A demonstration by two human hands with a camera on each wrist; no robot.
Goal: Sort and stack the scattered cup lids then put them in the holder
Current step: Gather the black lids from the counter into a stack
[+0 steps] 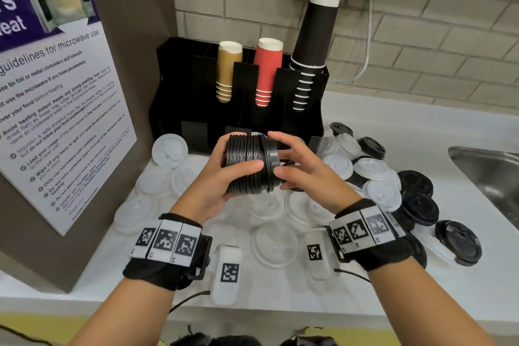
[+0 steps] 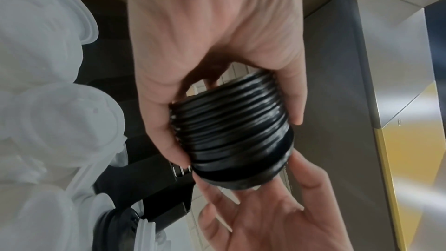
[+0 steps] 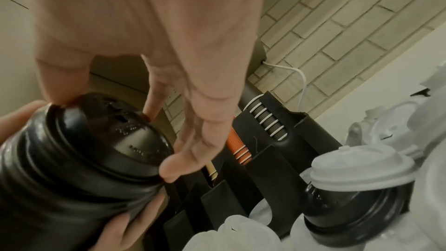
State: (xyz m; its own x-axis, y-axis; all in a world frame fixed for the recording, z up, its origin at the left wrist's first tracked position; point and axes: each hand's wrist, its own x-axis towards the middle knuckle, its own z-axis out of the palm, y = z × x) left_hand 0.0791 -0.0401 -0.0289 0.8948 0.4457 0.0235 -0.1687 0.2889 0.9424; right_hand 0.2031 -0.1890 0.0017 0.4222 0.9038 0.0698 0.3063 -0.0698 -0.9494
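Note:
My left hand (image 1: 219, 174) grips a stack of black lids (image 1: 250, 163) lying on its side, held above the counter in front of the black holder (image 1: 196, 109). My right hand (image 1: 297, 166) meets the stack's right end, with thumb and fingertips set around the rim of the end lid. The left wrist view shows the ribbed stack (image 2: 231, 133) between my left thumb and fingers, the right palm (image 2: 265, 217) under its end. In the right wrist view my fingertips (image 3: 173, 167) ring the end lid (image 3: 115, 136). Loose black lids (image 1: 418, 208), white lids (image 1: 368, 168) and clear lids (image 1: 275, 241) lie scattered on the counter.
The holder's slots carry brown cups (image 1: 229, 70), red cups (image 1: 268, 70) and tall black cups (image 1: 314, 36). A steel sink (image 1: 488, 166) is at the right edge. A panel with a microwave poster (image 1: 56, 93) walls off the left. Brick wall behind.

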